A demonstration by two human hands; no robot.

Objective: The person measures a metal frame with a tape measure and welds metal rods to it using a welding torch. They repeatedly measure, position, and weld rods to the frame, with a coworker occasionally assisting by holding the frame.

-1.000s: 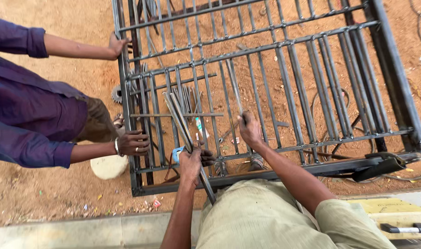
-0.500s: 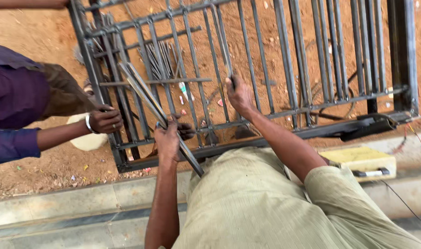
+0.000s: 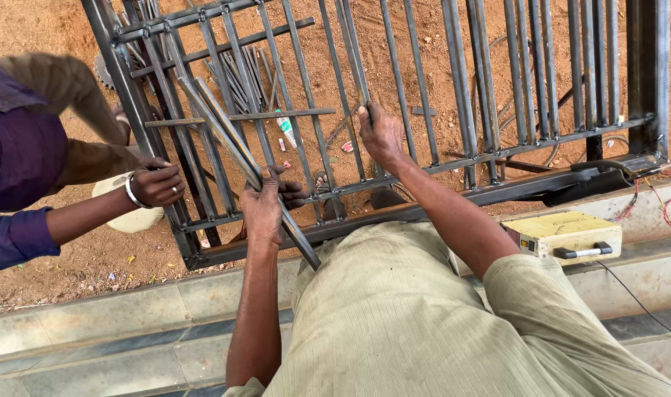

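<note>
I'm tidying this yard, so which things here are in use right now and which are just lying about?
In use:
left hand holding flat bars
right hand gripping grille bar
grille
co-worker's hand on the grille

Lying about:
yellow box
spare rods

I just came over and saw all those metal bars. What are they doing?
The person wearing the camera leans over a metal grille frame lying on red dirt. Their left hand grips a bundle of loose flat steel strips, and their right hand holds one upright bar of the frame. A co-worker's hand in a purple sleeve steadies the frame's left side. A yellow welding machine sits nearby.
</note>
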